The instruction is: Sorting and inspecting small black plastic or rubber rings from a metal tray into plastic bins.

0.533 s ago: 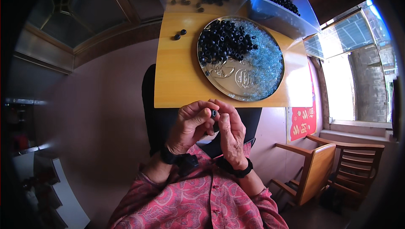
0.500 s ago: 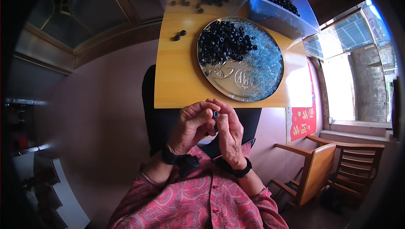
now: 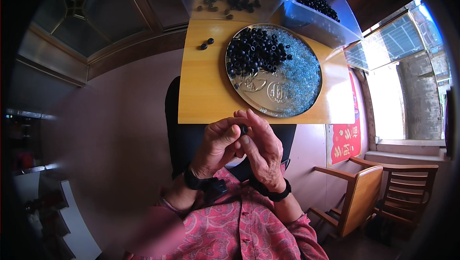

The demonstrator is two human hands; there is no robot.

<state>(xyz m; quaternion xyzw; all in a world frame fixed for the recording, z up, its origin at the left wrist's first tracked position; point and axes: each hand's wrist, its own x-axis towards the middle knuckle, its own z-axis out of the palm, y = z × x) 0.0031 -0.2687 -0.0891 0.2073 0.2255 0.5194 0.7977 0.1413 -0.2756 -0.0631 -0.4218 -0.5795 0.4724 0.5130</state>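
Just off the table's near edge, my left hand (image 3: 216,144) pinches a small black cap (image 3: 244,129) with a hollow middle between thumb and fingers. My right hand (image 3: 266,150) is close against it, its fingers stretched out and its thumb tip just below the cap. The fingers of both hands meet above the cap and partly cover it. Beyond them lies a round metal tray (image 3: 261,97). A pile of similar black caps (image 3: 256,51) fills its far left. Tiny clear-blue pieces (image 3: 302,75) are spread over its right side.
Two loose black caps (image 3: 204,46) lie on the wooden table (image 3: 201,92), left of the tray. At the back stand a clear plastic bin (image 3: 232,3) with scattered caps and another bin (image 3: 345,30) heaped with them. A wooden chair (image 3: 362,200) is at the right, near a window.
My right hand's fingers have straightened, and its thumb has dropped from beside the cap to just below it. My left hand stays on the cap. The view has shifted slightly.
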